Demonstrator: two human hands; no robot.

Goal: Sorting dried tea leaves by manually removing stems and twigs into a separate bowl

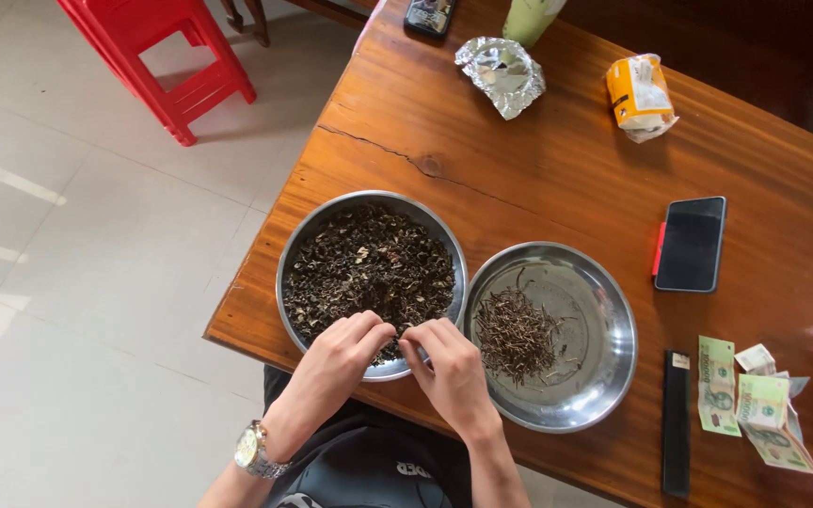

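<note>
A round metal bowl (312, 235) near the table's front edge is filled with dark dried leaves (369, 263). Both hands work at its near rim. My left hand (341, 353), with a wristwatch (256, 450) on its wrist, pinches into the leaves with curled fingers. My right hand (449, 362) meets it fingertip to fingertip over the same spot, pinching small bits. To the right, touching the first bowl, a second metal bowl (604, 320) holds a small heap of thin dry stems (518, 334).
On the wooden table (538, 179) lie a black phone (691, 244), a black bar-shaped object (677, 423), several banknotes (755, 404), a foil wrapper (502, 73), a yellow packet (640, 94), a green cup (531, 17) and another phone (429, 15). A red stool (167, 56) stands on the tiled floor.
</note>
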